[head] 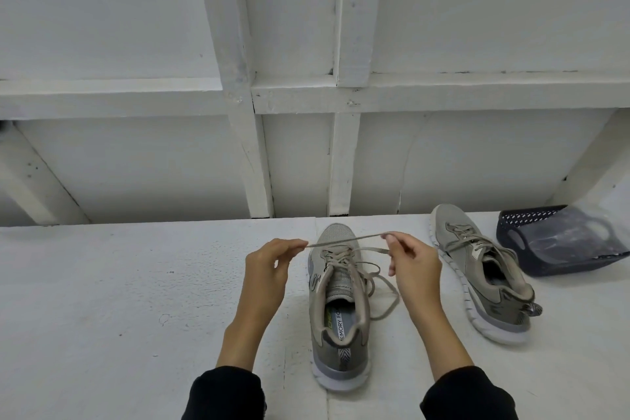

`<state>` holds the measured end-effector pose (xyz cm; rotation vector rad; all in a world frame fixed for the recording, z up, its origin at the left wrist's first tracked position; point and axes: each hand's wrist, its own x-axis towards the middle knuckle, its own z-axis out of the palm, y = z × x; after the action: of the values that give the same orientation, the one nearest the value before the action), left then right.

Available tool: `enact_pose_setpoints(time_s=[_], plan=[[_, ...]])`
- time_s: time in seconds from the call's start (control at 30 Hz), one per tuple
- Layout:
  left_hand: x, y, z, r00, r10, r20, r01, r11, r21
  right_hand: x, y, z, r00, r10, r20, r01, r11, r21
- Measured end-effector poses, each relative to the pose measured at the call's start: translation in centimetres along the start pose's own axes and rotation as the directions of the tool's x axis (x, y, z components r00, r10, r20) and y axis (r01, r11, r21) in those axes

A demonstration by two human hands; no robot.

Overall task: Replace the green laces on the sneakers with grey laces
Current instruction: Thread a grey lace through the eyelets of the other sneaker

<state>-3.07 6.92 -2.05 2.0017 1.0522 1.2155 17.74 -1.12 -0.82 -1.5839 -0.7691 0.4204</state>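
A grey sneaker (pixel 339 310) stands on the white table (pixel 119 300) right in front of me, toe pointing away, threaded with a grey lace (pixel 344 239). A stretch of that lace is pulled taut above the toe between my two hands. My left hand (pixel 269 269) pinches its left end with thumb and fingertips. My right hand (pixel 412 262) pinches the lace at the right, and loose lace loops hang down beside the shoe. The second grey sneaker (pixel 480 269) lies to the right, laced in grey, heel towards me.
A dark perforated plastic basket (pixel 531 242) holding a clear plastic bag (pixel 576 235) sits at the far right of the table. A white panelled wall rises directly behind the table's back edge.
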Motion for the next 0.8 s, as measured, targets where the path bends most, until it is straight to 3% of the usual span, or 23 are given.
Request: enact_pose_setpoints(time_s=[0.07,0.2,0.3,0.47,0.63,0.7,0.8], plan=[[-0.1,0.1,0.2,0.998,-0.058,0.002,0.058,0.997,-0.049,0.2,0.3,-0.3,1.000,-0.001,-0.003,0.001,0.999,-0.047],[0.0,0.9,1.1,0.994,-0.085,0.068,0.091,0.991,-0.103,0.3,0.7,0.3,0.992,0.000,0.124,0.032,0.966,-0.256],[-0.1,1.6,2.3,0.977,-0.106,0.184,0.121,0.990,-0.071,-0.2,0.3,0.6,0.988,0.006,0.152,0.027,0.976,-0.217],[0.2,2.5,4.1,0.913,-0.117,0.392,0.138,0.990,-0.026,-0.8,-1.2,0.7,0.940,-0.152,0.306,0.209,0.965,-0.161],[0.6,2.7,4.6,0.920,-0.093,0.380,0.156,0.978,-0.139,-0.6,-0.6,0.4,0.955,-0.218,0.202,0.249,0.957,-0.147],[0.5,2.5,3.9,0.921,-0.120,0.370,0.213,0.951,-0.222,-0.4,0.0,-0.1,0.972,-0.204,0.114,0.220,0.964,-0.152],[0.7,1.3,2.6,0.914,-0.166,0.371,0.256,0.944,-0.208,-0.1,0.8,-0.7,0.985,-0.169,0.032,0.172,0.973,-0.157]])
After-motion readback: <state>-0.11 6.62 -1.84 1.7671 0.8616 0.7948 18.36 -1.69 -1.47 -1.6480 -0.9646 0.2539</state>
